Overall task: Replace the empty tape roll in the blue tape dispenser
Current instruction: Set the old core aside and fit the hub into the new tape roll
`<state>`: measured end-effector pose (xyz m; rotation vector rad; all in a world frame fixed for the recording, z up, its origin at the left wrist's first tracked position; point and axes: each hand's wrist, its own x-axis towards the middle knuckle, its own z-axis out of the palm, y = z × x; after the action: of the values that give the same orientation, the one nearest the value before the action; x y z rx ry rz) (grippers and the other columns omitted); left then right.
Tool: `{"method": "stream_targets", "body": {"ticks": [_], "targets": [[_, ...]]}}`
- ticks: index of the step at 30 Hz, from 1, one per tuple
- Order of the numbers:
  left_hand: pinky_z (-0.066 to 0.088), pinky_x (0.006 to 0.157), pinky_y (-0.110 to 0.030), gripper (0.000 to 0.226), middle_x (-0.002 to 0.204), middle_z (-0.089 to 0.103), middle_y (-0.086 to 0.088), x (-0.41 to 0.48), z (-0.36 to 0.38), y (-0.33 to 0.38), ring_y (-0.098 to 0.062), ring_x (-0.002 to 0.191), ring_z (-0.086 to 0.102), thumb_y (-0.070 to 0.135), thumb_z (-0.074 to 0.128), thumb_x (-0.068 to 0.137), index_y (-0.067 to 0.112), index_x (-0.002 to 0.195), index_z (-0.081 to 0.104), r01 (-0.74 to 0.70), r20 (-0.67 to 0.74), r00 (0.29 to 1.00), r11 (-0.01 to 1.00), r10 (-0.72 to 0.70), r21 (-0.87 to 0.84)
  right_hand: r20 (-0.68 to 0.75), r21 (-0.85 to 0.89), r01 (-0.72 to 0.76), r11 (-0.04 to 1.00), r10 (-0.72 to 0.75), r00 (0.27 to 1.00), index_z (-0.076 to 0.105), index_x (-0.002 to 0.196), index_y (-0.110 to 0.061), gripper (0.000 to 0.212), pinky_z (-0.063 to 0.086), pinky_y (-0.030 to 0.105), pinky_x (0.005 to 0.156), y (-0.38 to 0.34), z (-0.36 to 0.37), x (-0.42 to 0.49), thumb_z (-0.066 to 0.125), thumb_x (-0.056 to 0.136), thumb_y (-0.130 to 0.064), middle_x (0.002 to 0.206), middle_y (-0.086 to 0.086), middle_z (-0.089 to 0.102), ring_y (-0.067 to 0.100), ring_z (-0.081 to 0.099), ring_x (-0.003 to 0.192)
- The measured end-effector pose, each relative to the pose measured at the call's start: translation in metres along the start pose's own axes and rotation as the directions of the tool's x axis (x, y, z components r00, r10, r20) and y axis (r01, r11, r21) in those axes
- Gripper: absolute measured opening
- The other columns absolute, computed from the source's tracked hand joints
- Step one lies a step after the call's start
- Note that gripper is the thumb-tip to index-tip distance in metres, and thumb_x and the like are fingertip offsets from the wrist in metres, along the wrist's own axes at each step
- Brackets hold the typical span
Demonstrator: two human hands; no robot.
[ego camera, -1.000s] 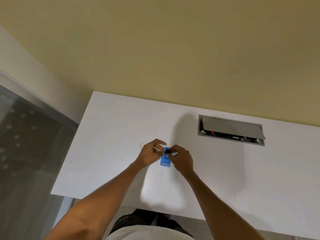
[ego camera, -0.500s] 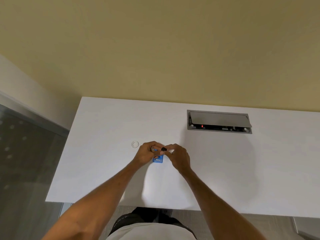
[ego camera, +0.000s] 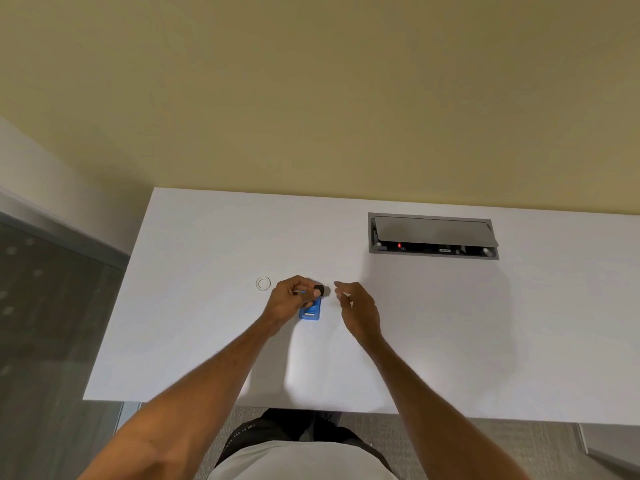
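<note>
- Nearest, at the bottom edge of the head view, the person's torso shows in a light top with dark shorts below it, and both bare forearms reach up and away over the white desk (ego camera: 194, 341).
- The near edge of the desk runs across the lower part of the picture; grey carpet shows beneath it, and a dark glass panel stands off to the left.
- The blue tape dispenser (ego camera: 310, 311) sits on the desk between the two hands, its near end free and its far end under the left fingers.
- The left hand (ego camera: 290, 303) curls over the far end of the dispenser — its fingers are closed narrowly, pinching a small black cylindrical piece (ego camera: 319, 291) just above the blue body. Whether that piece is seated in the dispenser or lifted clear of it cannot be told.
- The right hand (ego camera: 358, 308) hangs just to the right of the dispenser, apart from it. Its thumb and forefinger are loosely drawn together with nothing clearly between them; a pale speck at the fingertips is too small to make out.
- A little farther and to the left of the left hand lies a small clear tape roll (ego camera: 263, 283), flat on the desk, apart from hand and dispenser alike.
- Farther back on the right, a grey cable hatch (ego camera: 433, 235) is set into the desk — its lid is tilted up, and a small red light shows inside.
- Beyond the far edge of the desk rises a plain yellow wall.
</note>
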<state>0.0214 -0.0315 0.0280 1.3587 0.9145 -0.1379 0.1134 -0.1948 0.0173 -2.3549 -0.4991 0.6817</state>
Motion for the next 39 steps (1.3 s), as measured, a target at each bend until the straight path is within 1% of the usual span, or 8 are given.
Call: {"method": "stream_targets", "body": {"ticks": [5,7,11,16,21,27,33,39], "targets": [[0.057,0.108,-0.054,0.028,0.103,0.075,-0.021,0.004,0.0,0.002,-0.03,0.102,0.069,-0.001,0.071,0.099,-0.011,0.125,0.067,0.006,-0.023,1.0,1.0,-0.006,0.002,-0.017,-0.034,-0.245,0.969,0.244,0.97,0.062,0.136,-0.024,0.038,0.052,0.041,0.106,0.031,-0.006,-0.006,0.053,0.101,-0.011,0.137,-0.002,0.063,0.024,0.063,0.126],[0.058,0.11,-0.055,0.028,0.112,0.074,-0.026,0.006,0.002,0.0,-0.028,0.104,0.069,0.0,0.069,0.101,-0.009,0.127,0.068,-0.006,-0.016,1.0,0.999,0.006,0.042,0.016,-0.128,-0.248,0.96,0.252,0.968,0.056,0.142,-0.024,0.042,0.053,0.042,0.105,0.04,-0.005,-0.008,0.055,0.101,-0.013,0.138,-0.001,0.059,0.023,0.063,0.125],[0.057,0.111,-0.056,0.024,0.098,0.07,-0.013,0.013,0.006,-0.007,-0.026,0.101,0.069,0.0,0.068,0.101,-0.006,0.124,0.072,0.011,-0.012,1.0,0.993,-0.01,0.118,0.087,-0.174,-0.251,0.952,0.269,0.959,0.045,0.151,-0.024,0.054,0.053,0.043,0.107,0.049,0.003,-0.007,0.061,0.1,-0.016,0.145,0.0,0.052,0.023,0.058,0.132],[0.058,0.108,-0.054,0.025,0.095,0.072,-0.018,0.021,0.012,-0.014,-0.025,0.091,0.067,0.001,0.072,0.098,-0.004,0.122,0.074,0.04,-0.013,0.999,0.986,-0.038,0.16,0.133,-0.347,-0.167,0.923,0.225,0.965,0.038,0.151,-0.024,0.065,0.058,0.04,0.099,0.049,0.012,0.0,0.069,0.094,-0.021,0.146,0.004,0.043,0.026,0.057,0.13],[0.06,0.105,-0.048,0.023,0.117,0.076,-0.031,0.026,0.013,-0.013,-0.025,0.091,0.068,0.002,0.072,0.098,-0.003,0.12,0.075,0.028,-0.003,1.0,0.98,-0.028,0.199,0.124,-0.425,-0.138,0.895,0.208,0.97,0.04,0.145,-0.023,0.062,0.059,0.04,0.096,0.048,0.02,0.005,0.071,0.092,-0.028,0.143,0.005,0.04,0.025,0.052,0.13],[0.061,0.107,-0.053,0.023,0.113,0.078,-0.027,0.028,0.008,-0.007,-0.04,0.102,0.076,0.003,0.07,0.099,-0.001,0.121,0.075,0.024,0.004,1.0,0.974,-0.026,0.224,0.076,-0.457,-0.147,0.877,0.204,0.976,0.042,0.14,-0.024,0.058,0.062,0.038,0.092,0.042,0.024,0.01,0.075,0.092,-0.025,0.137,0.006,0.043,0.023,0.054,0.124],[0.061,0.106,-0.052,0.023,0.098,0.073,-0.016,0.026,0.001,-0.004,-0.029,0.093,0.071,0.0,0.07,0.099,-0.004,0.121,0.074,0.024,0.018,0.999,0.976,-0.029,0.215,0.072,-0.442,-0.146,0.885,0.197,0.978,0.046,0.136,-0.021,0.051,0.061,0.038,0.091,0.039,0.02,0.009,0.072,0.093,-0.022,0.134,0.007,0.046,0.025,0.057,0.119],[0.062,0.103,-0.05,0.022,0.095,0.072,-0.013,0.016,0.002,-0.008,-0.03,0.092,0.072,0.001,0.071,0.099,-0.005,0.12,0.074,0.043,0.005,0.999,0.985,-0.044,0.165,0.082,-0.253,-0.168,0.953,0.194,0.978,0.054,0.13,-0.019,0.042,0.061,0.036,0.09,0.03,0.015,0.0,0.073,0.092,-0.025,0.129,0.006,0.049,0.029,0.068,0.106]]}}
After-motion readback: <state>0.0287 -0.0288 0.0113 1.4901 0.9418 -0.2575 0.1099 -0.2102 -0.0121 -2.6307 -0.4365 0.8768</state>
